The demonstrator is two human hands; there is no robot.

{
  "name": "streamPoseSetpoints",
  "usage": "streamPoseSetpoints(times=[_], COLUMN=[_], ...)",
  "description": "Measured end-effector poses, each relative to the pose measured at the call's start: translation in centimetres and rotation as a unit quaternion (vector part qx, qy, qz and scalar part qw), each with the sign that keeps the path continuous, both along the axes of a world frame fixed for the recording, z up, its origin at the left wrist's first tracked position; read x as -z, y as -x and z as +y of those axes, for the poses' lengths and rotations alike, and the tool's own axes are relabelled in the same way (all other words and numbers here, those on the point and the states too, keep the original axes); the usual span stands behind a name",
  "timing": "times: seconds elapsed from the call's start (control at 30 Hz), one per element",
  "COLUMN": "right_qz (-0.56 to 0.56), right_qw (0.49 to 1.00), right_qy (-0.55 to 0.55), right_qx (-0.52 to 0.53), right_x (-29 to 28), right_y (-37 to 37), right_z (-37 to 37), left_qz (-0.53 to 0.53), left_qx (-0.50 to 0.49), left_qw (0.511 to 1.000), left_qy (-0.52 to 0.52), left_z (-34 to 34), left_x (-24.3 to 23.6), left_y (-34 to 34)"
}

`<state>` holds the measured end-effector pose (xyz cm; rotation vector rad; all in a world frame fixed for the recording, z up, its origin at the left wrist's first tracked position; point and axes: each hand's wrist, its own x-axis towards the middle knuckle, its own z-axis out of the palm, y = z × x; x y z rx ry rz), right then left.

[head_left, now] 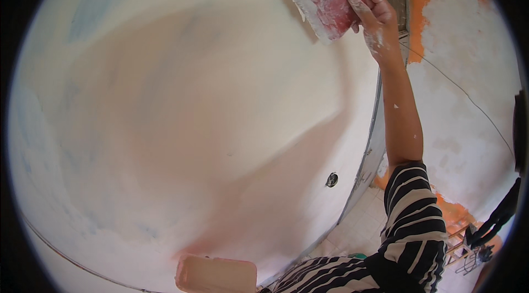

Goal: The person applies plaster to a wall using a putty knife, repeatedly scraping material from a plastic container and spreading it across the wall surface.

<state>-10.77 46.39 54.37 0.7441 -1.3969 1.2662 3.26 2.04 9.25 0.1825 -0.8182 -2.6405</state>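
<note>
The wall (165,105) in front of me fills most of the view, cream-white and smooth, with faint bluish patches showing toward its upper left and left edge. A broad, soft shadow lies across its middle. Low on its right side sits a small round dark fitting (332,179). Past the corner on my right, a second wall (465,39) is orange with large whitish areas, and a thin wire (468,96) droops across it beside a dark framed panel (392,5). Pale floor tiles (358,217) show below, with something like a wooden ladder (457,246) at the lower right.

The red spreader (336,3) is up at the top of the view, right of centre, in front of the wall near the corner. Its white-smeared broad edge faces left and a little down, running from upper left to lower right. Its sides look so alike in length that I cannot make out a clear long axis. I cannot tell whether that edge touches the wall.

My right hand (377,12) is clamped on the spreader's right end, thumb across the near face and fingers behind, with white smears on the skin. My left hand is out of view, so I cannot tell its state. A pinkish tray (179,274) shows at the bottom edge, well below the spreader.
</note>
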Motion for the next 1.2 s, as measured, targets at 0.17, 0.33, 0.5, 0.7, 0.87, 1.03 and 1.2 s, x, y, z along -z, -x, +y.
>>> streamPoseSetpoints(times=[0.17, 0.33, 0.5, 0.7, 0.87, 1.03, 1.2], right_qz=[0.013, 0.007, 0.088, 0.102, 0.068, 0.029, 0.082], right_qw=[0.998, 0.999, 0.991, 0.98, 0.986, 0.999, 0.964], right_qy=[0.047, 0.032, 0.085, 0.001, 0.145, 0.005, 0.162], right_qx=[-0.029, 0.031, 0.052, 0.171, 0.037, 0.045, 0.191], right_x=[-1.3, -2.8, -2.5, -3.3, -1.9, 1.0, -2.3], right_y=[2.4, 5.3, 4.2, 7.3, 5.0, 6.2, 5.6], right_z=[3.1, 5.8, 7.8, 8.7, 9.3, 4.0, 11.4], left_qz=[0.003, 0.003, -0.001, -0.004, -0.005, -0.004, -0.006], left_qx=[0.006, 0.01, 0.014, 0.016, 0.004, -0.005, -0.001], left_qw=[1.0, 1.0, 1.0, 1.0, 1.0, 1.0, 1.0], left_qy=[0.001, 0.003, 0.002, 0.005, 0.006, 0.011, 0.011], left_z=[0.1, 0.2, 0.4, 0.5, 0.6, 0.5, 1.1], left_x=[-0.1, 0.1, 0.0, 0.0, 0.1, 0.2, 0.0], left_y=[-0.2, -0.1, 0.3, 0.1, -0.1, -0.6, -0.7])
